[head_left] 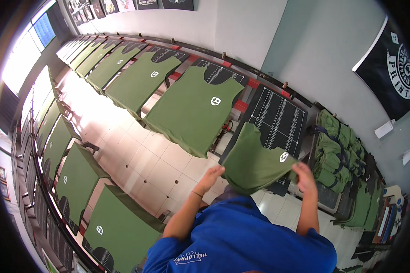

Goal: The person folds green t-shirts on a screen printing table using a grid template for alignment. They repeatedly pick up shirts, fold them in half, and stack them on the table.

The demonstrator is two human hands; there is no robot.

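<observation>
Between my two hands hangs a green shirt panel (pixel 253 166) with a curved neckline and a small white emblem near its right side. My left hand (pixel 211 176) is closed on its left edge, and my right hand (pixel 304 176) grips the right edge. The upper part of the panel overlaps a black printing board (pixel 278 113) marked with white ruled lines; its lower edge sags close to my body. On the neighbouring board to the left, another green panel (pixel 196 109) lies flat with the same white emblem.
More boards with green panels (pixel 143 79) curve away to the far left. A second row of covered boards (pixel 123 232) stands at the left, across a tiled floor (pixel 136 159). Tied bundles of green cloth (pixel 337 154) are stacked at the right, beside hanging green pieces (pixel 364 204).
</observation>
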